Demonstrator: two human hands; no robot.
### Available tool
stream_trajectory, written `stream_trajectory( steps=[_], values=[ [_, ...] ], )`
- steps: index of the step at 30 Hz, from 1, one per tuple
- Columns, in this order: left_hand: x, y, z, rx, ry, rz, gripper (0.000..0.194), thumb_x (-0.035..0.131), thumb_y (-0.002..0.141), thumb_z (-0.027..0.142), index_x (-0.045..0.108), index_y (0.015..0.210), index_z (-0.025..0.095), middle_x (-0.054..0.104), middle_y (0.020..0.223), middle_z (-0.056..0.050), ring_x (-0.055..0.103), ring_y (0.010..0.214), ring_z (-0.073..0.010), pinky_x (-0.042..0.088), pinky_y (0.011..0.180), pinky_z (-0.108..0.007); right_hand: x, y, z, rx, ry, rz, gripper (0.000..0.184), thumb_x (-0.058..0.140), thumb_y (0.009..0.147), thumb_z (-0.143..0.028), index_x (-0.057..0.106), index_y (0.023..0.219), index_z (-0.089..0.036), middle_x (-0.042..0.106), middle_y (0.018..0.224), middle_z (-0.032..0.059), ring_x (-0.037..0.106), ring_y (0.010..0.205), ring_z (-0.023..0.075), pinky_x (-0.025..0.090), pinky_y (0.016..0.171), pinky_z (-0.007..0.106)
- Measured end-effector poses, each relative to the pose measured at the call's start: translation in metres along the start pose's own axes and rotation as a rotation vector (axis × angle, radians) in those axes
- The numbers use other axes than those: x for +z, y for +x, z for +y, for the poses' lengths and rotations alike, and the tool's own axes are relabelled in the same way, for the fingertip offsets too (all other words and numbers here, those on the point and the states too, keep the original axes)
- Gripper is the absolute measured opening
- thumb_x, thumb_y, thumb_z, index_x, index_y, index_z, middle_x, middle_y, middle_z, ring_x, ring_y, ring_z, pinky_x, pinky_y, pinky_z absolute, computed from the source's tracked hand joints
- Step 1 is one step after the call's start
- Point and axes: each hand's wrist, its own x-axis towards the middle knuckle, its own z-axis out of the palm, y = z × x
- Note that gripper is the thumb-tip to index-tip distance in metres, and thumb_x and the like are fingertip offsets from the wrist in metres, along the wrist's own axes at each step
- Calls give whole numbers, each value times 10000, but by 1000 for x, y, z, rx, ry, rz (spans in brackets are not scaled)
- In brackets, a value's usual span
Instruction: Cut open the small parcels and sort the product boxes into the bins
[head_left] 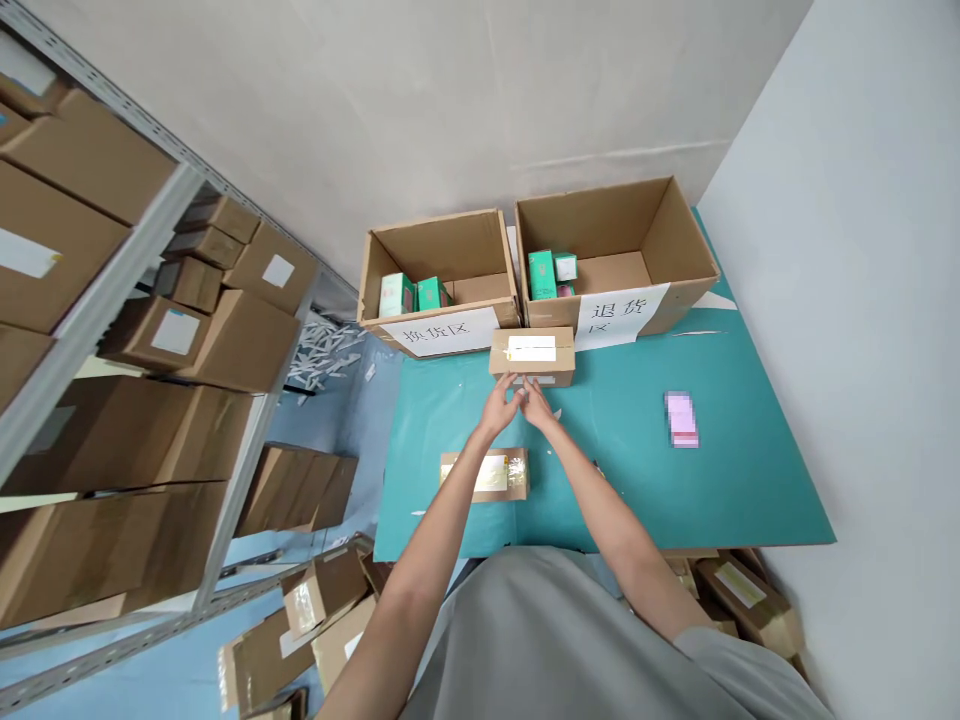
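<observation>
A small cardboard box (532, 352) with a white label on top stands at the back middle of the table, in front of two large open cartons. My left hand (497, 408) is at its front face, fingers stretched out and apart. Close beside it, my right hand (537, 404) also has its fingers extended toward the box front. The thumbs nearly meet; whether the fingertips press on the box is hard to tell. Nearer to me, partly behind my left forearm, lies a second taped cardboard box (517, 478) with a label.
The left carton (442, 235) and right carton (615, 215) hold green boxes and bear handwritten paper signs. A blurred pink item (682, 420) lies on the green tabletop (735, 480). Shelves of cardboard boxes (247, 340) stand at left; more boxes (274, 650) are on the floor.
</observation>
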Motion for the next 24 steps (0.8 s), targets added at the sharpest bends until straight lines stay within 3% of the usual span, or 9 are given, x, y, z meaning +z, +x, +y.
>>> stream_trajectory(
  steps=[2, 4, 8, 11, 13, 16, 18, 21, 24],
  values=[
    [-5, -22, -12, 13, 20, 53, 513, 680, 1015, 404, 744, 1463, 161, 606, 1704, -201, 512, 1658, -372, 367, 1405, -557, -8, -2, 15, 4, 9, -9, 550, 520, 1159, -378, 616, 1673, -203, 574, 1758, 142, 525, 1653, 270, 457, 1321, 405],
    [-22, -50, -33, -29, 67, 126, 506, 655, 1037, 428, 747, 1447, 147, 603, 1703, -215, 528, 1645, -377, 368, 1405, -557, -12, -19, 36, 26, 12, -13, 569, 530, 1153, -435, 619, 1667, -209, 602, 1733, 145, 551, 1630, 280, 459, 1322, 426],
    [-74, -109, -88, -268, 128, 285, 574, 666, 1045, 533, 721, 1461, 142, 681, 1611, -222, 580, 1596, -404, 405, 1381, -590, -11, -87, 88, 111, -33, 53, 564, 584, 1108, -429, 657, 1598, -162, 675, 1625, 217, 598, 1558, 336, 443, 1321, 478],
    [-107, -145, -123, -460, 82, 298, 762, 741, 999, 591, 632, 1568, 97, 625, 1660, -266, 566, 1605, -429, 433, 1363, -560, -10, -147, 124, 343, -120, 242, 641, 726, 998, -371, 640, 1547, -54, 638, 1587, 317, 569, 1536, 413, 416, 1316, 516],
    [-118, -162, -137, -517, 19, 251, 849, 766, 986, 578, 562, 1630, 65, 554, 1714, -300, 536, 1632, -423, 435, 1361, -531, -10, -179, 143, 520, -137, 312, 701, 812, 898, -306, 628, 1498, 7, 610, 1553, 389, 567, 1508, 466, 431, 1281, 540],
    [-117, -176, -146, -538, -83, 172, 945, 803, 958, 610, 505, 1686, 88, 513, 1746, -301, 508, 1655, -415, 434, 1361, -533, -12, -209, 158, 608, -120, 310, 615, 814, 817, -208, 657, 1374, -2, 638, 1493, 401, 623, 1433, 460, 470, 1223, 513],
    [-108, -177, -147, -530, -158, 121, 998, 839, 924, 653, 503, 1699, 121, 505, 1758, -288, 498, 1660, -422, 430, 1363, -550, -12, -216, 159, 590, -105, 297, 449, 785, 814, -195, 702, 1240, -79, 717, 1413, 318, 679, 1364, 401, 505, 1179, 450],
    [-88, -172, -148, -509, -305, 82, 1028, 851, 921, 634, 470, 1725, 119, 486, 1771, -290, 508, 1654, -412, 424, 1367, -553, -7, -209, 151, 564, -46, 279, 209, 774, 832, -257, 708, 1008, -167, 814, 1121, 171, 762, 1179, 333, 576, 1044, 376],
    [-70, -168, -154, -499, -388, 105, 971, 850, 941, 541, 469, 1726, 115, 509, 1761, -274, 532, 1640, -381, 413, 1380, -519, 14, -194, 131, 528, 49, 271, 185, 640, 963, -367, 690, 1002, -193, 801, 924, 70, 794, 933, 244, 616, 850, 305]
  ],
)
